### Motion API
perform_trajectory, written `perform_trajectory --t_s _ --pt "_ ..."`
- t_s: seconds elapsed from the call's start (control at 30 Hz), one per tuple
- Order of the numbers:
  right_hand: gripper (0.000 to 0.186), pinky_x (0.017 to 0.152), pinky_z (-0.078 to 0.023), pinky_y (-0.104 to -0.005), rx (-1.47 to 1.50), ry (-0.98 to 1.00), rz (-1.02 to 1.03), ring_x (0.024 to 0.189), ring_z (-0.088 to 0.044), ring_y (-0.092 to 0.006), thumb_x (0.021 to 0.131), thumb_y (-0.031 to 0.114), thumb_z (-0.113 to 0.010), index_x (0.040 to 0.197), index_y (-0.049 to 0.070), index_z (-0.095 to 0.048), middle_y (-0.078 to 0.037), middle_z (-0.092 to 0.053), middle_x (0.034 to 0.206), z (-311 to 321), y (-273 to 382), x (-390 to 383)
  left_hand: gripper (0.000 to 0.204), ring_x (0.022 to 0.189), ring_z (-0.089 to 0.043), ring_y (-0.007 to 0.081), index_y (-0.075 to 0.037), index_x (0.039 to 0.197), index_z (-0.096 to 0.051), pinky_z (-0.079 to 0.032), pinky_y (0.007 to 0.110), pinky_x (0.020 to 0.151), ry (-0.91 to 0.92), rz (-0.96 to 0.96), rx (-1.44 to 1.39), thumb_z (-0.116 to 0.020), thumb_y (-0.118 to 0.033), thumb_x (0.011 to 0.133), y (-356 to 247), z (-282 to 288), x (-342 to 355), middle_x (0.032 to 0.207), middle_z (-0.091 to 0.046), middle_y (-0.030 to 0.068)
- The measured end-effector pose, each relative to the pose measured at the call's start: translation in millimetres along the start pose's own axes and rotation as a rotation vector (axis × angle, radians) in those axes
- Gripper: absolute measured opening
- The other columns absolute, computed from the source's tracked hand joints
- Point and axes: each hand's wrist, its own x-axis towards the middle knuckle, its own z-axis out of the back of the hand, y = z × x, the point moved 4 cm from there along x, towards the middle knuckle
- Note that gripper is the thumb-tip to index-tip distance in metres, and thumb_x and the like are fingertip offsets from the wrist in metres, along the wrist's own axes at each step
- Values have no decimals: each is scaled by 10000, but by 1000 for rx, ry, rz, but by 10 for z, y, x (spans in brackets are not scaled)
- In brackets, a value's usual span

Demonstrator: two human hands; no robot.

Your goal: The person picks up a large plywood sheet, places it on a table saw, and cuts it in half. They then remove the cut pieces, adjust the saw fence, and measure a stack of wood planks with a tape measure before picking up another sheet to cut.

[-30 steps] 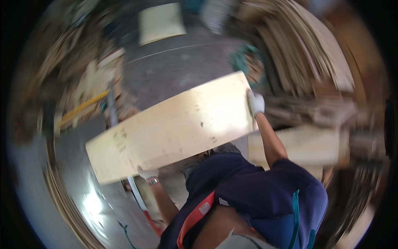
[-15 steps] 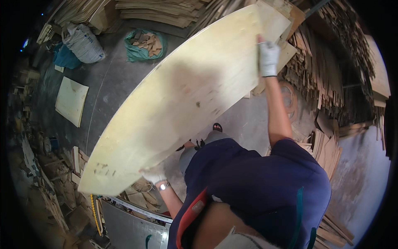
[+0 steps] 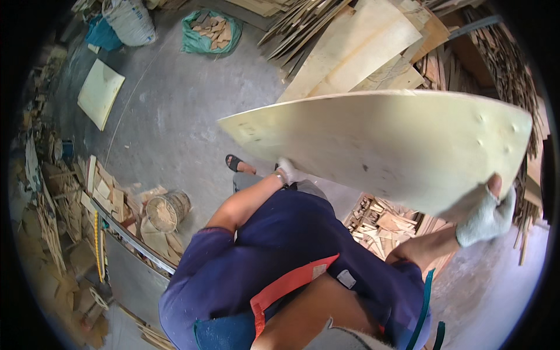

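Both the left hand [image 3: 289,170] and the right hand [image 3: 487,219] wear gloves, and both hold one long, pale board [image 3: 373,146]. From where I stand, the left fingers hold its near edge, a bit in from the left end. Their tips are hidden, so I cannot tell how tight they are. The right fingers are curled on the near right corner, with one bare fingertip [image 3: 494,185] sticking up. The board is out past both hands, in front of the dark blue shirt [image 3: 280,239]. Its long way goes from left to right, and its wide face shows. The right hand is nearer to an end than the left hand is. By the right arm is a heap of wood bits [image 3: 379,224]. Past the board's far edge, more flat boards [image 3: 361,46] are piled up. I cannot tell if they touch it. Farther off, a green bag [image 3: 187,39] sits on the grey floor [image 3: 169,111].
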Motion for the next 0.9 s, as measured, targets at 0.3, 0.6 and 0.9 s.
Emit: perform_trajectory --t_s 0.3,0.6,0.9 --pt "288 717 -504 -255 -367 -142 -70 789 -619 -114 902 233 -762 1006 -34 -740 -77 -730 910 222 -11 227 826 1306 -490 359 10 1431 -434 -388 525 1076 -290 184 137 -276 -659 972 342 -451 736 1438 -493 198" --pt "339 444 -384 -301 -311 296 379 463 -526 -109 784 422 -839 718 140 -663 -45 -540 538 -2253 -524 -245 721 910 -634 253 -134 1415 -474 -496 408 754 -727 -695 602 -490 -647 908 -2403 985 -507 1207 -629 109" --pt "544 472 -417 -414 -393 335 483 474 -534 -276 756 643 -742 692 127 -581 -79 -527 525 -3646 -604 -155 678 1058 -635 264 -79 1451 -437 -540 387 798 -1111 -899 72 -518 -541 962 -2504 2797 -2950 1378 -555 185"
